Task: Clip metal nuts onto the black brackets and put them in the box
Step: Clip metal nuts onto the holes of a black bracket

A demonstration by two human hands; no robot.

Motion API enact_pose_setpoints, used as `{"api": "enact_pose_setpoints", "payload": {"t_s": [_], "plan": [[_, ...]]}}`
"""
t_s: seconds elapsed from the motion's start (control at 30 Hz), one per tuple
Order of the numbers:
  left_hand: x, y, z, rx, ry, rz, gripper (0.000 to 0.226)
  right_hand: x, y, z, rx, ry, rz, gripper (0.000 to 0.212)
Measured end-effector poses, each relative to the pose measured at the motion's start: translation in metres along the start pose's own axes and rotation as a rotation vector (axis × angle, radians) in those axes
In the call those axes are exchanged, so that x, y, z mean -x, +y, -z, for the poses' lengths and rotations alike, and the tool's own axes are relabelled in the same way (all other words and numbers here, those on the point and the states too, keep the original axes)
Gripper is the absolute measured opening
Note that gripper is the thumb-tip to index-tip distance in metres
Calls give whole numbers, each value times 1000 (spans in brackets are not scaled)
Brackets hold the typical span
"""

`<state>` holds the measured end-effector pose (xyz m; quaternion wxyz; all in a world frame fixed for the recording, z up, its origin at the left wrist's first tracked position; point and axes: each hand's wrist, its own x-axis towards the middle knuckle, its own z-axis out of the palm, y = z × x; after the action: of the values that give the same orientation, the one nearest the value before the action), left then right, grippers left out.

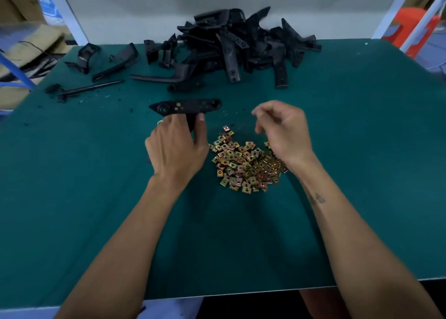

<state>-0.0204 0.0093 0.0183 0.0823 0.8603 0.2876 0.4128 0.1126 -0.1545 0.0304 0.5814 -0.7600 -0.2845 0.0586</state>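
Bracket in hand: black bracket [185,106] sits just above table centre, long flat face up, running 9-to-3 o'clock. Small square spots on its face near the middle; cannot tell if they are nuts.
Left hand: left hand [177,147] grips the bracket's stem from the 6 o'clock side, thumb on the right of the stem, fingers curled round the left. A ring shows on one finger.
Right hand: right hand [282,130] hangs above the mat at 3 o'clock from the bracket, apart from it. Fingers loosely curled, tips close together; blurred, so cannot tell whether they pinch a nut.
Nuts: pile of metal nuts [246,164] lies on the mat between the two wrists, at 5 o'clock from the bracket. Small square clips, gold and copper coloured. One loose nut [225,128] lies just off the pile at 12 o'clock.
Bracket stock: heap of black brackets [241,46] at 12 o'clock on the table's far edge, against the white back wall. A few stray black parts [115,60] spread toward 10 o'clock, well apart from the held one.
Table: green mat [362,149] covers the whole top; black crumbs scattered at 10 o'clock.
Surroundings: cardboard boxes [19,5] off the table at 10 o'clock, orange stool [410,26] at 2 o'clock.
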Motion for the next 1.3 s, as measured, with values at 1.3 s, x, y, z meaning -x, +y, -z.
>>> {"api": "enact_pose_setpoints", "payload": {"t_s": [1.3], "plan": [[13,0,-15,46,-186,-9,41,-28,10,-42,619,-301,215,41]]}}
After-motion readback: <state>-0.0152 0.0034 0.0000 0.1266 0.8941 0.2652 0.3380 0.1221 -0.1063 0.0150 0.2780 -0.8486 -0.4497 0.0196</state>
